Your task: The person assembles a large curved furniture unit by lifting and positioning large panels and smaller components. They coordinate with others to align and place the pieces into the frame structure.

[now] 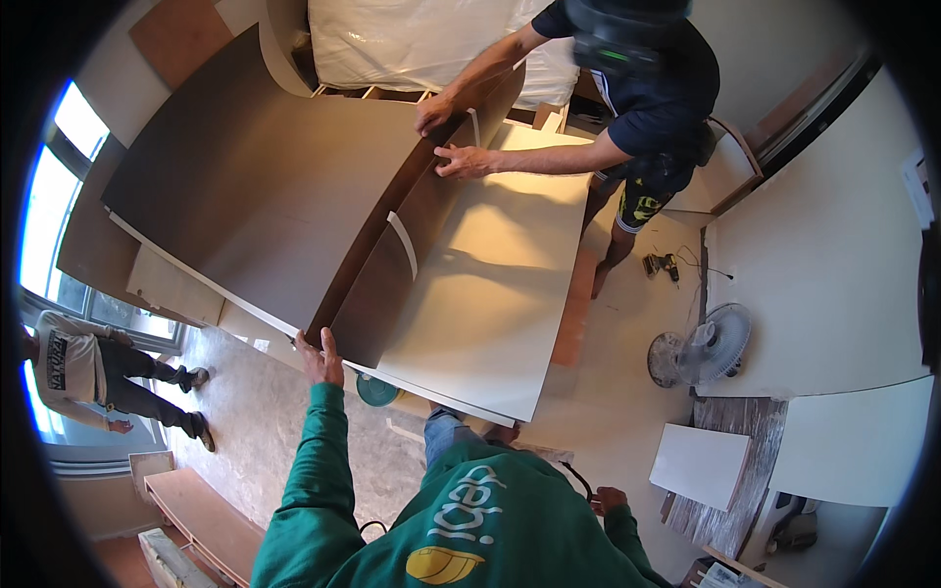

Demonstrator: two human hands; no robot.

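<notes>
1. Green sweatshirt (529,524) lies nearest; its wearer stands at the near end of the boards, presumably to reach the corner.
2. Left hand (321,363) touches the near end of the brown board (245,206), beside its dark edge (379,238). Fingers and thumb are parted; how firmly they close I cannot tell. Placed there, it probably steadies that end.
3. Right hand (610,500) is low on the near right, well apart from the boards and near a black loop (579,477). I cannot tell whether it holds anything.
4. Across the boards, a co-worker (652,113) has both hands (465,162) at the far part of the dark edge, seemingly sharing the support.
5. Brown board occupies the left; the white board (490,284) lies to its right. A pale strip (404,245) curves over the dark panel (372,309) between; its purpose is unclear.
6. On the right, a fan (714,343) and drill (662,267) sit on the floor, likely to keep the boards unobstructed.
</notes>
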